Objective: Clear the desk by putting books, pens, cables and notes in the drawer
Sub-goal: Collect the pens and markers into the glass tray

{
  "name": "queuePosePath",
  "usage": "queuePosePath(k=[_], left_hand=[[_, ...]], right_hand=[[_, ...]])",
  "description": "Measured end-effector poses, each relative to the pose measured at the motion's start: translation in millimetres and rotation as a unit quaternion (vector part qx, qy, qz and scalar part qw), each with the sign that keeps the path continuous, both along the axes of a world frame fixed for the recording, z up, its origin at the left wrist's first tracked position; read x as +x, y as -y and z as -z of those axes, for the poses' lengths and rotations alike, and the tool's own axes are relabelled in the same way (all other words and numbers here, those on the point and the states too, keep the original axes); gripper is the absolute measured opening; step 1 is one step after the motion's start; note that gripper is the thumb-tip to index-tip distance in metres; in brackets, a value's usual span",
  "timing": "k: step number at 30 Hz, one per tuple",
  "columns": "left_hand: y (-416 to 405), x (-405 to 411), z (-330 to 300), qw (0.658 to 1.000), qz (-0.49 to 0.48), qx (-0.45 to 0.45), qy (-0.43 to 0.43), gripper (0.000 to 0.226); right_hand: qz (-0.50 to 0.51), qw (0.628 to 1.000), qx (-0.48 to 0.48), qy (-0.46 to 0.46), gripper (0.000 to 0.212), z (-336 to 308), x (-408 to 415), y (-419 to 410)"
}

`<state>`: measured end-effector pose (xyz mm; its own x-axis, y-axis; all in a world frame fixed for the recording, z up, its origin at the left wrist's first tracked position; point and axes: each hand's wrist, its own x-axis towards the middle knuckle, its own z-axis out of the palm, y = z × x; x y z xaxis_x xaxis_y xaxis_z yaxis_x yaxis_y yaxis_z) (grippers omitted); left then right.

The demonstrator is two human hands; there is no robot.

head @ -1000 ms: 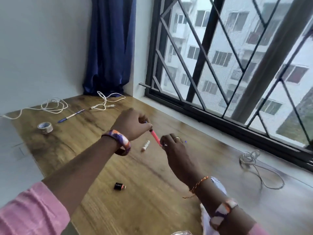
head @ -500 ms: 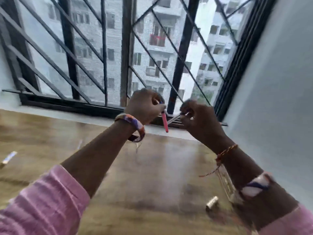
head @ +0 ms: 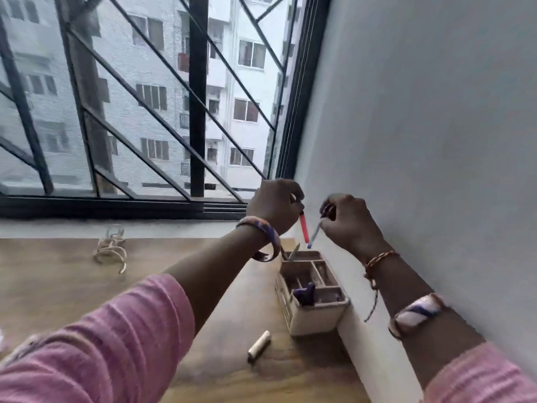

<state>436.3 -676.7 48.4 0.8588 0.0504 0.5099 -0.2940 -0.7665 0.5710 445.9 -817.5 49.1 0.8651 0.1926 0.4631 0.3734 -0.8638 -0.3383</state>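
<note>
My left hand (head: 274, 203) pinches a red pen (head: 304, 228) that hangs tip down. Close beside it my right hand (head: 345, 221) grips a clear pen with a blue tip (head: 314, 234), slanted down to the left. Both pens hover just above the far end of a white compartmented organizer (head: 312, 317) standing on the wooden desk (head: 72, 286) against the right wall. A purple object (head: 304, 293) and a grey pen (head: 293, 251) stick out of the organizer.
A coiled white cable (head: 112, 251) lies on the desk near the window sill. A small white cylinder (head: 259, 346) lies on the desk in front of the organizer. The barred window (head: 145, 112) runs along the back, the grey wall (head: 436, 141) along the right.
The view has swung right from the desk's left end to the right corner. Both hands carried the pens along and lowered them over the organizer, which has come into view.
</note>
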Motion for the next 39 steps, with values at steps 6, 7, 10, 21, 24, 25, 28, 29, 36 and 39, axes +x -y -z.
queuePosePath(k=[6,7,10,21,24,25,28,29,36,39], left_hand=[[4.1,5.8,14.7,0.998,0.027,-0.007,-0.057,0.018],[-1.2,3.2,15.2,0.999,0.026,-0.011,-0.046,0.017],[-28.0,-10.1,13.6,1.0,0.017,0.005,-0.006,0.014],[-227.2,-114.1,34.0,0.992,-0.122,0.013,-0.016,0.007],[-292.0,-151.5,45.4,0.981,-0.19,0.005,-0.048,0.006],[-313.7,-165.2,48.5,0.975,-0.214,0.003,-0.06,0.007],[-374.0,-206.4,57.2,0.956,-0.28,0.007,-0.087,0.007],[-393.4,-221.2,60.2,0.949,-0.3,0.009,-0.095,0.007],[-488.6,-301.3,87.9,0.919,-0.369,0.002,-0.14,0.004],[-510.0,-323.8,98.9,0.912,-0.382,-0.007,-0.148,0.005]], right_hand=[[0.026,0.998,-0.017,-0.05,0.023,19.5,9.1,-6.7],[0.028,0.998,-0.019,-0.044,0.024,20.7,8.3,-8.2],[0.017,0.999,-0.026,-0.019,0.024,19.8,3.8,-20.9],[-0.189,0.982,-0.001,-0.024,0.019,24.3,-46.3,-212.2],[-0.243,0.968,-0.01,-0.06,0.017,35.2,-66.5,-277.8],[-0.258,0.963,-0.015,-0.073,0.016,40.3,-73.5,-299.8],[-0.297,0.948,-0.04,-0.105,0.017,59.7,-91.6,-361.9],[-0.307,0.943,-0.057,-0.114,0.018,68.4,-97.2,-382.8],[-0.286,0.904,-0.215,-0.232,0.039,122.1,-128.8,-484.6],[-0.232,0.899,-0.256,-0.268,0.058,137.4,-134.8,-506.4]])
